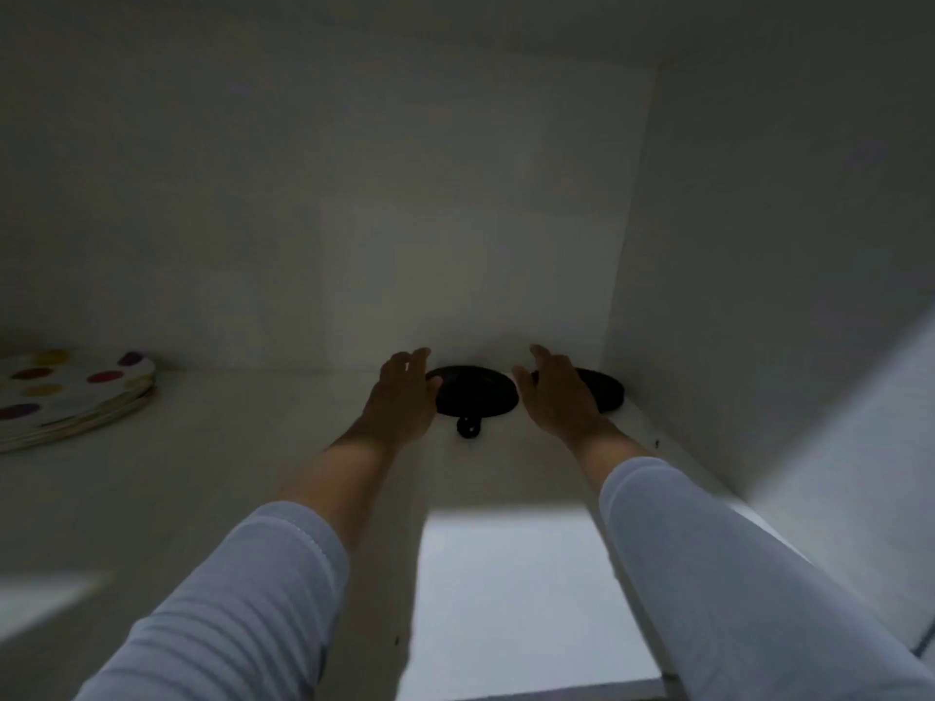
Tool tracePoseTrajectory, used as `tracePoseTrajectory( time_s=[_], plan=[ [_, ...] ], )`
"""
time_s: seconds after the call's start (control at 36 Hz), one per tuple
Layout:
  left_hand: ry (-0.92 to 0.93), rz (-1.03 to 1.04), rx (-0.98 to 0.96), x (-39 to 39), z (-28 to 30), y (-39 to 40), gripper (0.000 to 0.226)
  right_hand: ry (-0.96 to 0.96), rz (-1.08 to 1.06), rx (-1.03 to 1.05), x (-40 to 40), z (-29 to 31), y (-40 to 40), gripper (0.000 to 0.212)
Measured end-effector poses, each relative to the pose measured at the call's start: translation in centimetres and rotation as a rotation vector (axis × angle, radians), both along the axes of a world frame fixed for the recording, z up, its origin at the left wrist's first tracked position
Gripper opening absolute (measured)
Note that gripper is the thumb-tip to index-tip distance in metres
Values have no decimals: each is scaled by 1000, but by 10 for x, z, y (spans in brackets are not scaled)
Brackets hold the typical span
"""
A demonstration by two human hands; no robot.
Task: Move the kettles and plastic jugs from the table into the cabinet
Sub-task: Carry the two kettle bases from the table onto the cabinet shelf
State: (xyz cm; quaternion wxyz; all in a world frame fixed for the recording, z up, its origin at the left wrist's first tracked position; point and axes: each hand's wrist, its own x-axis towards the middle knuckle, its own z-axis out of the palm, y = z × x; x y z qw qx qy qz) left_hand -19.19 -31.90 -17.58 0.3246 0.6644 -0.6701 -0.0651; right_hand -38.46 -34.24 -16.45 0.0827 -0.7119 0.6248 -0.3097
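Both my arms reach deep into a dim white cabinet. Two flat black round kettle bases lie on the shelf (212, 447) at the back right. My left hand (405, 392) rests at the left rim of the nearer base (478, 394), fingers apart. A short black plug or cord end (469, 426) pokes out in front of that base. Between the two bases is my right hand (559, 392), open and covering part of the right base (604, 387), which sits in the corner. No kettle or jug is in view.
A stack of white plates with coloured dots (71, 394) sits on the shelf at the far left. The cabinet's right side wall (749, 275) stands close to the right base. A brighter surface (511, 599) shows below the shelf's front edge.
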Motion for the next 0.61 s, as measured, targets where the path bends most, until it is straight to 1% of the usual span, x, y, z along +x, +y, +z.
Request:
tracePoseTrajectory(
  time_s=[0.08, 0.14, 0.25, 0.36, 0.44, 0.53, 0.61],
  plan=[
    [26, -15, 24, 11, -2, 30, 54, -11, 28, 35, 11, -3, 34, 59],
    [25, -15, 52, 15, -3, 47, 56, -3, 9, 54, 17, -5, 55, 59],
    [62, -2, 104, 19, -4, 88, 62, -14, -45, 8, 28, -13, 101, 57],
    [10, -3, 82, 22, 0, 129, 66, 45, -29, 7, 32, -8, 133, 55],
    [-25, 8, 74, 28, 9, 156, 67, 21, 0, -6, 36, 2, 154, 51],
    [-13, 55, 12, 32, 20, 182, 65, 13, 50, -36, 42, 10, 171, 55],
    [2, 111, -24, 36, 29, 208, 64, 43, 109, -68, 47, 16, 190, 57]
  ],
)
